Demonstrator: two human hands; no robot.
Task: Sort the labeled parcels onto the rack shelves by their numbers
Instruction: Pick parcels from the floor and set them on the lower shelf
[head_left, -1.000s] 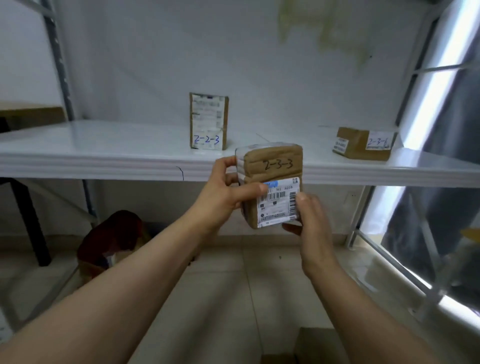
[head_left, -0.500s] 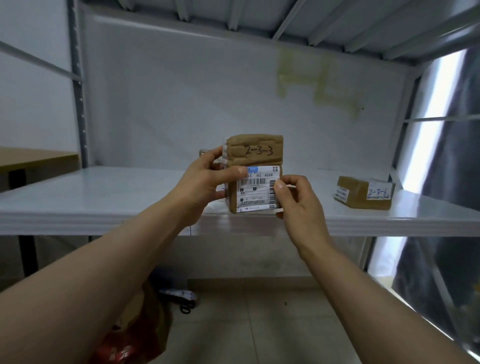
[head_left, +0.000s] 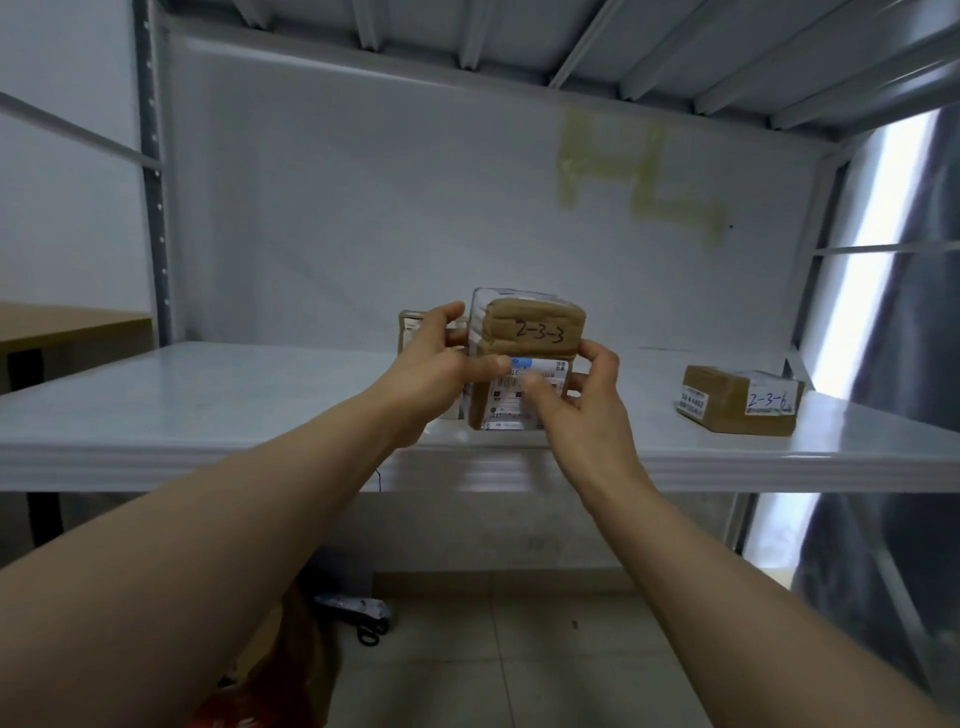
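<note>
Partly hidden here: a second parcel (head_left: 410, 328) stands far back on the white shelf (head_left: 208, 405), mostly blocked by the left hand (head_left: 441, 370), and its number can't be read. The printed label on the held parcel is blurred and half covered by both thumbs. The brown parcel marked 2-3-3 (head_left: 531, 332) is upright at the near edge of the shelf, centre of the scene. Its long axis is vertical, and its handwritten number and label face the near side. Whether its base touches the shelf can't be told. The left hand grips its left side, thumb across the front, and the right hand (head_left: 589, 400) grips the right side, fingers curled round the edge. Well apart to the right lies the flat parcel marked 2-3-6 (head_left: 737, 402). Scissors (head_left: 371, 631) lie on the floor below, partly hidden by the left arm.
</note>
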